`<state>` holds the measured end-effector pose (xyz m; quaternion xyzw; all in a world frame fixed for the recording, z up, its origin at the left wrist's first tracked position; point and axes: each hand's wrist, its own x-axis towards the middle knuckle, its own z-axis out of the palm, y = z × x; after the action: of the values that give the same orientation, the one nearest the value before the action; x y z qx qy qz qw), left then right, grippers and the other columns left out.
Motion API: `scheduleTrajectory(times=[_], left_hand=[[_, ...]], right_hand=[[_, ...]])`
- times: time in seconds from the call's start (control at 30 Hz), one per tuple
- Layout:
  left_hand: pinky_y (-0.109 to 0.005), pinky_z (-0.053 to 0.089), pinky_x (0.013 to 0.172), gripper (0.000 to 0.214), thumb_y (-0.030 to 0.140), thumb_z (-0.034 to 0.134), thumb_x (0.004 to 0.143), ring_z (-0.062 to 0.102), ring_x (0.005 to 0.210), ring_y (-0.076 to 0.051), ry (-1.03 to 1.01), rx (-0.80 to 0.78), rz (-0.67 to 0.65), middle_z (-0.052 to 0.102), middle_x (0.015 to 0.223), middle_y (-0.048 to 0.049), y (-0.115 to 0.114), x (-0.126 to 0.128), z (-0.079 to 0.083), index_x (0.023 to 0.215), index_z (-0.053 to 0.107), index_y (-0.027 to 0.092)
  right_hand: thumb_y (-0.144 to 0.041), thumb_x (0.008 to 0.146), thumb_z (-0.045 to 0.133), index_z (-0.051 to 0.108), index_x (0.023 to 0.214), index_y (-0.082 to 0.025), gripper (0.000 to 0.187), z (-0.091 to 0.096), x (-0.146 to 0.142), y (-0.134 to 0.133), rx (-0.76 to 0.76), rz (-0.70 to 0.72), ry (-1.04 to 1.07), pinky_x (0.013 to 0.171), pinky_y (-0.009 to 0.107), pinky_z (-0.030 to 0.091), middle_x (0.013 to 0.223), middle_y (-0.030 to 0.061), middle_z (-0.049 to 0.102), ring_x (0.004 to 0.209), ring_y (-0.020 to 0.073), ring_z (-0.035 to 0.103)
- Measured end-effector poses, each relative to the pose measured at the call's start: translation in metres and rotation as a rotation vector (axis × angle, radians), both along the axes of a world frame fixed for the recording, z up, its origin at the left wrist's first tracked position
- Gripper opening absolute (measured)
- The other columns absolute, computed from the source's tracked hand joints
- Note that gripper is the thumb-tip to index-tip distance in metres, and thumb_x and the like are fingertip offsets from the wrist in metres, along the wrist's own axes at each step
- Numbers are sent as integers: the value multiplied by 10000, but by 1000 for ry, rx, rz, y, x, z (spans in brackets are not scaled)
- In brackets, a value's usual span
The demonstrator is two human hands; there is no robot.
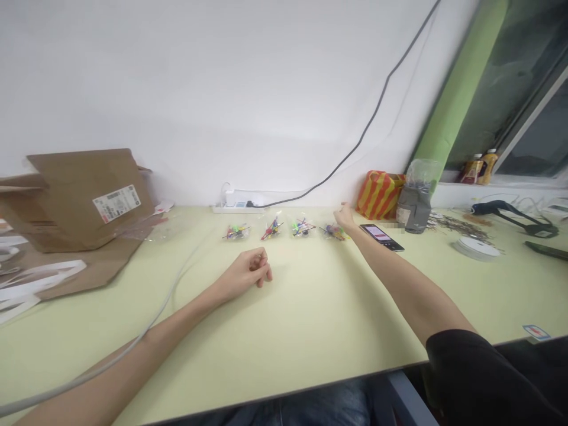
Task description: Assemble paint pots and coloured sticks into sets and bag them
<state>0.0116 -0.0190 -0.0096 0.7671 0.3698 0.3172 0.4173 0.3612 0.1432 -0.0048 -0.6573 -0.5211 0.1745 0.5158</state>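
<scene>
Several small clear bags of colourful pieces stand in a row near the back of the table: a left bag (236, 231), a second bag (271, 228), a third bag (303, 226) and a right bag (333, 231). My right hand (344, 216) is stretched far out beside the right bag, its fingers curled together. Whatever is in those fingers, if anything, is too small to make out. My left hand (248, 269) rests above the table in front of the row, loosely closed with nothing visible in it.
An open cardboard box (89, 201) and white straps (48, 281) lie left. A white cable (164, 307) crosses over my left forearm. At the right are a phone (381, 236), striped bag (378, 194), grey container (413, 207) and white spool (476, 247). A power strip (239, 204) lies by the wall.
</scene>
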Motion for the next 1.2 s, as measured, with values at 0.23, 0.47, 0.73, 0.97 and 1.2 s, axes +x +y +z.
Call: scheduleTrajectory(times=[0.23, 0.47, 0.73, 0.97, 1.2], left_hand=[[-261, 382, 592, 126, 211, 476, 883, 494, 622, -130, 213, 256, 10, 634, 745, 6, -3, 2, -3, 760, 445, 212], [-294, 393, 700, 161, 64, 441, 748, 538, 716, -167, 349, 590, 28, 630, 761, -16, 0, 6, -7, 663, 435, 200], [-278, 365, 649, 191, 27, 397, 661, 529, 628, -151, 282, 623, 155, 640, 698, -17, 20, -13, -11, 609, 458, 200], [-311, 162, 553, 270, 62, 430, 589, 257, 485, -143, 352, 601, 226, 251, 483, 44, 27, -19, -19, 573, 212, 222], [-322, 192, 581, 247, 94, 425, 568, 307, 538, -172, 387, 588, 231, 274, 492, 16, 30, -19, -21, 564, 210, 215]], right_hand=[[-132, 758, 518, 508, 860, -204, 126, -18, -43, -57, 234, 148, -257, 897, 359, 400, 1011, 104, 581, 982, 249, 506], [-95, 675, 478, 302, 585, -228, 238, -25, -102, -133, 343, 631, -244, 690, 279, 375, 694, 21, 591, 689, 170, 545], [-147, 561, 421, 188, 510, -239, 255, -38, -108, -135, 189, 630, 68, 523, 263, 195, 484, -47, 237, 493, 107, 280], [-190, 531, 384, 124, 593, -253, 274, -44, -105, -128, 146, 615, 154, 505, 275, 79, 599, -50, 85, 510, 97, 107], [-202, 496, 351, 139, 579, -245, 232, -45, -102, -127, 104, 700, 102, 531, 290, 64, 580, -41, 99, 503, 104, 144]])
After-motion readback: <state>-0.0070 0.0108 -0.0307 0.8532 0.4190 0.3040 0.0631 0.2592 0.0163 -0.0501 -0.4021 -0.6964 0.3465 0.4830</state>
